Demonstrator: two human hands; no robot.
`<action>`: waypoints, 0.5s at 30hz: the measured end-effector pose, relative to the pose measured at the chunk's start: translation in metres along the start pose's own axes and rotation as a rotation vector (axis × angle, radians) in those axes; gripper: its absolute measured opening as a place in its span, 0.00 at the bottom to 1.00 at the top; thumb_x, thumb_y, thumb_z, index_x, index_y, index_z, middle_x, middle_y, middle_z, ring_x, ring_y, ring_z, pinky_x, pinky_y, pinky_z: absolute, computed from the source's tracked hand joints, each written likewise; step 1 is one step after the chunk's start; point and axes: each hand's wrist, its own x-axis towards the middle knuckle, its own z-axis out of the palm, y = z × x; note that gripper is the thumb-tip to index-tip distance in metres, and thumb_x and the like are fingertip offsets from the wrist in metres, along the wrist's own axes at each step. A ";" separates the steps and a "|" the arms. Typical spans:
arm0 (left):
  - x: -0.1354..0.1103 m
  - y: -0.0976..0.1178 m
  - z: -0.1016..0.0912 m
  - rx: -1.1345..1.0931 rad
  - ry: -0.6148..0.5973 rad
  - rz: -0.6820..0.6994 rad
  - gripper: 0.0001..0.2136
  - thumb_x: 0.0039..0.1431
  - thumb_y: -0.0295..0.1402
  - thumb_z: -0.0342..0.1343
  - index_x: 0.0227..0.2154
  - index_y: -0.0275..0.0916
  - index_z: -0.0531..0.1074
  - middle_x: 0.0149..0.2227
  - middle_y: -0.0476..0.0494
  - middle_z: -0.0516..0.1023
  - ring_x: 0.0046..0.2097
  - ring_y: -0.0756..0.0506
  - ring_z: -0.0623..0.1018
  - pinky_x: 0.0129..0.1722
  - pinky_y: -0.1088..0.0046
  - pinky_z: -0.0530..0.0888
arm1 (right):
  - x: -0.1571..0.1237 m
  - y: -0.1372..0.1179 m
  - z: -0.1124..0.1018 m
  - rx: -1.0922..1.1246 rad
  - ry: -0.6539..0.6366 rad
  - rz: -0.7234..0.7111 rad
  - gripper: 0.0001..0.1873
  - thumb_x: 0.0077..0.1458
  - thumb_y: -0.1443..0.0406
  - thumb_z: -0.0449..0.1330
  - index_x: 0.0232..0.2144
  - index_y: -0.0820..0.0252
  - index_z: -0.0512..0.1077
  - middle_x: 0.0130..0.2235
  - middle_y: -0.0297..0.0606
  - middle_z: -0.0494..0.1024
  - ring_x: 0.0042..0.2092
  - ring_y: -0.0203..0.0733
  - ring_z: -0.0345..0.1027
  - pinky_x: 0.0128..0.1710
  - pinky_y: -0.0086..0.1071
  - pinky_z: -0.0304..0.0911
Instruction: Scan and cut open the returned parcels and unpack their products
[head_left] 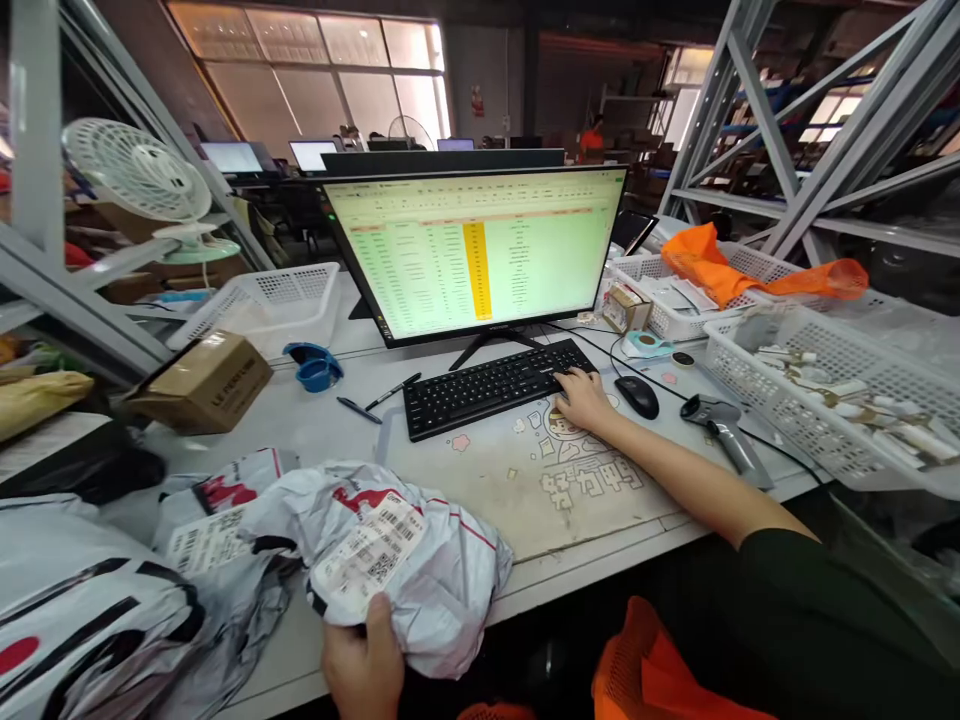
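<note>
My left hand (pixel 365 665) grips the near edge of a white plastic mailing bag (pixel 450 570), thumb on top by its shipping label (pixel 375 545). The bag is crumpled and bulges with contents I cannot see. My right hand (pixel 583 397) rests on the right end of a black keyboard (pixel 487 385), its fingers stretched over the keys. Behind the keyboard a monitor (pixel 480 255) displays a spreadsheet with one orange column. Just right of my right hand lies a black mouse (pixel 637 396).
More mailing bags (pixel 90 600) crowd the left side, near a cardboard box (pixel 206 385). A barcode scanner (pixel 726 435) lies right of the mouse, beside a white basket (pixel 825 400) of small items. Two pens (pixel 394 391) and a blue tape roll (pixel 315 368) sit left of the keyboard.
</note>
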 end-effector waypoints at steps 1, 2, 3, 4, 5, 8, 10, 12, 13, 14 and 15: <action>0.000 -0.001 0.000 -0.014 -0.003 0.012 0.24 0.50 0.53 0.57 0.42 0.40 0.74 0.44 0.30 0.81 0.51 0.26 0.80 0.50 0.47 0.77 | 0.003 -0.002 0.002 -0.007 0.010 0.009 0.29 0.68 0.61 0.52 0.66 0.72 0.65 0.60 0.58 0.74 0.65 0.59 0.56 0.62 0.48 0.48; 0.000 -0.001 0.001 -0.030 -0.007 0.025 0.24 0.50 0.53 0.57 0.42 0.40 0.75 0.45 0.30 0.81 0.51 0.26 0.80 0.50 0.48 0.77 | 0.005 -0.005 0.004 -0.015 0.020 0.020 0.29 0.68 0.60 0.51 0.65 0.73 0.64 0.59 0.59 0.74 0.63 0.60 0.58 0.61 0.49 0.49; -0.001 0.000 0.001 -0.045 -0.012 0.037 0.24 0.51 0.53 0.57 0.43 0.40 0.75 0.45 0.30 0.81 0.51 0.27 0.80 0.50 0.49 0.77 | 0.008 -0.007 0.005 -0.023 0.029 0.032 0.29 0.69 0.60 0.51 0.65 0.74 0.64 0.58 0.60 0.74 0.62 0.60 0.59 0.60 0.49 0.49; -0.001 0.001 0.001 -0.057 -0.019 0.049 0.24 0.51 0.53 0.57 0.43 0.39 0.75 0.45 0.30 0.81 0.52 0.27 0.80 0.50 0.50 0.77 | 0.010 -0.009 0.006 -0.031 0.037 0.042 0.29 0.69 0.59 0.50 0.65 0.74 0.64 0.58 0.61 0.74 0.61 0.60 0.59 0.60 0.49 0.49; -0.002 0.003 0.001 -0.065 -0.023 0.056 0.24 0.51 0.52 0.58 0.43 0.39 0.75 0.46 0.30 0.82 0.52 0.27 0.80 0.50 0.50 0.77 | 0.012 -0.012 0.006 -0.037 0.044 0.049 0.29 0.70 0.58 0.49 0.64 0.73 0.64 0.57 0.60 0.74 0.60 0.61 0.58 0.59 0.49 0.48; -0.004 0.012 -0.001 -0.073 -0.002 0.053 0.22 0.52 0.51 0.57 0.43 0.39 0.75 0.46 0.30 0.82 0.52 0.28 0.80 0.51 0.51 0.77 | 0.016 -0.016 0.007 -0.048 0.051 0.069 0.29 0.70 0.57 0.49 0.64 0.72 0.65 0.57 0.60 0.74 0.60 0.61 0.58 0.59 0.49 0.47; -0.006 0.017 -0.001 -0.080 0.002 0.050 0.22 0.52 0.50 0.56 0.43 0.39 0.75 0.46 0.29 0.82 0.53 0.28 0.80 0.52 0.50 0.77 | 0.019 -0.017 0.007 -0.049 0.048 0.083 0.31 0.70 0.56 0.49 0.65 0.73 0.64 0.56 0.60 0.74 0.58 0.61 0.58 0.58 0.48 0.48; -0.007 0.023 -0.001 -0.094 -0.002 0.052 0.23 0.52 0.50 0.56 0.44 0.38 0.74 0.47 0.28 0.81 0.54 0.27 0.80 0.53 0.50 0.76 | 0.022 -0.018 0.006 -0.048 0.045 0.090 0.31 0.70 0.55 0.49 0.64 0.72 0.66 0.56 0.60 0.74 0.58 0.61 0.58 0.58 0.48 0.49; -0.009 0.026 0.000 -0.102 -0.004 0.050 0.24 0.52 0.50 0.56 0.45 0.38 0.74 0.48 0.28 0.81 0.54 0.27 0.79 0.54 0.49 0.76 | 0.023 -0.018 0.005 -0.046 0.042 0.090 0.30 0.70 0.54 0.49 0.63 0.70 0.69 0.56 0.60 0.73 0.59 0.61 0.58 0.58 0.48 0.49; -0.010 0.030 0.001 -0.113 -0.002 0.044 0.24 0.52 0.51 0.56 0.45 0.38 0.74 0.48 0.28 0.81 0.55 0.27 0.79 0.54 0.49 0.76 | 0.023 -0.019 0.003 -0.044 0.038 0.088 0.29 0.70 0.54 0.49 0.60 0.68 0.72 0.56 0.59 0.73 0.59 0.61 0.57 0.58 0.48 0.50; -0.012 0.033 0.001 -0.135 0.005 0.036 0.24 0.52 0.51 0.56 0.45 0.38 0.74 0.48 0.28 0.81 0.55 0.27 0.79 0.56 0.48 0.75 | 0.022 -0.018 0.001 -0.041 0.034 0.087 0.28 0.70 0.53 0.50 0.58 0.67 0.74 0.57 0.58 0.72 0.60 0.61 0.57 0.58 0.48 0.50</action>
